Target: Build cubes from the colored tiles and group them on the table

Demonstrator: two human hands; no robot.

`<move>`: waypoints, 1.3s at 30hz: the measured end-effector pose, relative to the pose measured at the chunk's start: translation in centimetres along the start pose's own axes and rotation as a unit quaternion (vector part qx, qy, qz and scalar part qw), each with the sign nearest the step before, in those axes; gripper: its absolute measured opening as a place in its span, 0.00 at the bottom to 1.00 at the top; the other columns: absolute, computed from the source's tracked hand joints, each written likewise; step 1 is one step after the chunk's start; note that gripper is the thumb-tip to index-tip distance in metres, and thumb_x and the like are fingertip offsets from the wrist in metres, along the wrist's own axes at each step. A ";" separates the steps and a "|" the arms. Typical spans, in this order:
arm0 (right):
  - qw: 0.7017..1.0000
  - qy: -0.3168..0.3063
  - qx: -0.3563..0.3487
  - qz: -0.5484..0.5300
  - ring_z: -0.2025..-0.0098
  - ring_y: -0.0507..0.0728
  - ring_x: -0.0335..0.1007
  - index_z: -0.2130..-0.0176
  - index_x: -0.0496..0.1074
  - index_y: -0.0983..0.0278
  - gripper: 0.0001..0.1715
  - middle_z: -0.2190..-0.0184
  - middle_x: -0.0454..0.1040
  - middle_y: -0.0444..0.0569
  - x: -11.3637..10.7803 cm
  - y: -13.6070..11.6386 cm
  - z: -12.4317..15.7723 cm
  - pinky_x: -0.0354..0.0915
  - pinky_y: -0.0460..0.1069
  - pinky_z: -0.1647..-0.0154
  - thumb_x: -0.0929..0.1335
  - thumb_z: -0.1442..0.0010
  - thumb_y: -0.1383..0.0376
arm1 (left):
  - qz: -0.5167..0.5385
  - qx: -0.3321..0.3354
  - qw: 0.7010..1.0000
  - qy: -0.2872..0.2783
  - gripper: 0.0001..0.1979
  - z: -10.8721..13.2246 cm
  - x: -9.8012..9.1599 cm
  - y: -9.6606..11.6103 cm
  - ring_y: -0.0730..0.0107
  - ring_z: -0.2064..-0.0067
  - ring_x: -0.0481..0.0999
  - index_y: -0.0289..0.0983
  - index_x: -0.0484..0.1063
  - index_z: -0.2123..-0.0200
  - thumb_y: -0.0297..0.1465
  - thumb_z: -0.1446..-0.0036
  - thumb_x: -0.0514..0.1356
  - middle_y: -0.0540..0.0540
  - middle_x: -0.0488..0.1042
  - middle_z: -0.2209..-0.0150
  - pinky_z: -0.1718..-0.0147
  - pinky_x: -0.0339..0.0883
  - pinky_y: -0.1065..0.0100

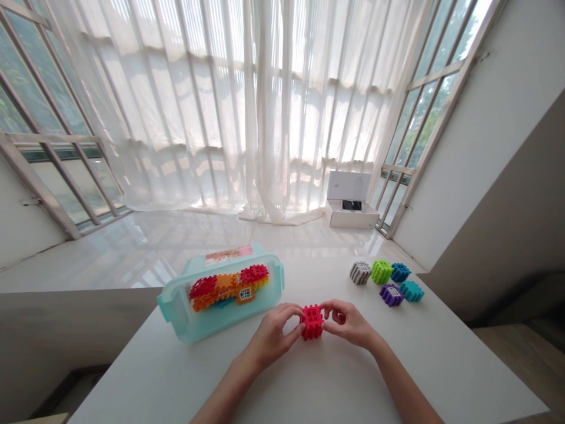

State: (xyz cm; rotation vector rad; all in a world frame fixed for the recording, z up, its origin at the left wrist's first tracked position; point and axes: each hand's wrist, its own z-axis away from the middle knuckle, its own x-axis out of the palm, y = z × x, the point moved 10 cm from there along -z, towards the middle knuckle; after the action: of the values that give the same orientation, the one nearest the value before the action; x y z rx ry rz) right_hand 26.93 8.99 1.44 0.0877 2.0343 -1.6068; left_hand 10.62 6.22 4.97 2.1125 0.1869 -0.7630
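- L hand (273, 337) & R hand (348, 324) both on red interlocking block cube (312, 322), mid-bench, in front of body
- Fingers (295, 312) of L hand curled, tips pressed on cube's left side; R fingers (330, 310) closed on its right side, both gripping it
- Can't tell if cube touches bench (318, 391)
- Teal clear plastic box (190, 331) just left of L hand, lid off or hidden, can't tell; holds joined multicolour blocks (227, 292), incl. one w/ window
- Five loose cubes right of R hand, well apart: grey (360, 273), lime (382, 272), blue (401, 272), purple (391, 295), teal (412, 291)
- White open box (352, 217) w/ phone (352, 205) on floor by curtain (247, 112)
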 end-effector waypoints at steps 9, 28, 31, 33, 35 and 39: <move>0.998 0.025 0.015 -0.048 0.72 0.50 0.58 0.51 0.74 0.62 0.22 0.65 0.70 0.46 -1.3 0.7 -0.1 0.58 0.46 0.73 0.71 0.41 0.54 | -0.144 0.006 0.983 0.113 0.05 0.2 -4.4 -1.9 0.63 0.55 0.78 0.41 0.72 0.59 0.33 0.37 0.58 0.46 0.78 0.58 0.54 0.72 0.62; 0.998 0.054 0.001 -0.033 0.74 0.50 0.58 0.55 0.77 0.63 0.21 0.68 0.72 0.46 -1.0 0.7 -0.5 0.58 0.46 0.74 0.69 0.40 0.51 | -0.421 0.006 0.888 0.186 0.09 0.3 -8.4 -6.2 0.41 0.38 0.65 0.41 0.70 0.56 0.28 0.40 0.57 0.40 0.71 0.42 0.46 0.66 0.40; 0.998 0.059 -0.002 -0.034 0.74 0.49 0.57 0.56 0.77 0.63 0.20 0.69 0.71 0.46 -1.1 0.7 -0.5 0.57 0.46 0.75 0.69 0.39 0.52 | -0.426 0.000 0.886 0.185 0.13 0.3 -8.5 -6.0 0.43 0.39 0.67 0.43 0.70 0.52 0.26 0.40 0.56 0.40 0.73 0.44 0.45 0.65 0.42; 0.998 0.061 -0.003 -0.034 0.75 0.49 0.57 0.56 0.78 0.63 0.20 0.69 0.71 0.45 -1.1 0.7 -0.5 0.57 0.46 0.75 0.69 0.39 0.52 | -0.421 0.000 0.888 0.183 0.15 0.3 -8.6 -5.9 0.44 0.40 0.68 0.42 0.70 0.51 0.25 0.40 0.55 0.40 0.74 0.45 0.44 0.65 0.44; 0.998 0.059 -0.002 -0.032 0.75 0.49 0.57 0.56 0.78 0.63 0.20 0.69 0.72 0.45 -1.1 0.7 -0.5 0.57 0.46 0.75 0.69 0.40 0.51 | -0.413 0.004 0.893 0.176 0.15 0.2 -8.6 -5.7 0.45 0.42 0.71 0.42 0.70 0.50 0.26 0.39 0.54 0.41 0.74 0.46 0.45 0.66 0.45; 0.998 0.057 0.001 -0.031 0.75 0.50 0.58 0.56 0.78 0.63 0.21 0.69 0.72 0.46 -1.1 0.8 -0.5 0.58 0.46 0.75 0.69 0.40 0.50 | -0.390 0.018 0.902 0.184 0.13 0.3 -8.8 -5.5 0.48 0.47 0.74 0.43 0.70 0.51 0.28 0.39 0.56 0.44 0.75 0.49 0.47 0.69 0.47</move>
State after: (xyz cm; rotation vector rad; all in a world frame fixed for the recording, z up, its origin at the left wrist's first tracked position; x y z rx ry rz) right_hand 28.00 9.93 1.33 0.1212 2.1408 -1.6754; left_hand 1.30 10.55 6.22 2.1855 1.2914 -0.7900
